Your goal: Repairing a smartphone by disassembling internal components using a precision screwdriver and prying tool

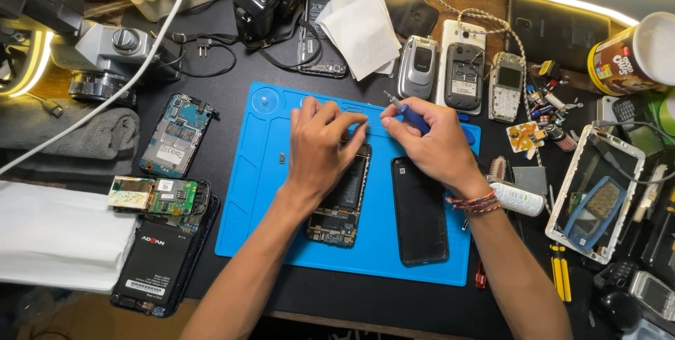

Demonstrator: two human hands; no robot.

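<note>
On a dark worktable (232, 66) edged by a lit strip, a folded white cloth (60, 238) and circuit boards (158, 196) are seen at left. At centre, a blue repair mat (253, 192) carries an opened smartphone (341, 203), its top steadied under the curled fingers of the left hand (320, 146); a black back cover (420, 210) lies just beside it. A blue-handled screwdriver (406, 112) is gripped by the right hand (432, 143) above the phone's upper edge. At right, a white tray (562, 192) holds a small blue phone (598, 206).
</note>
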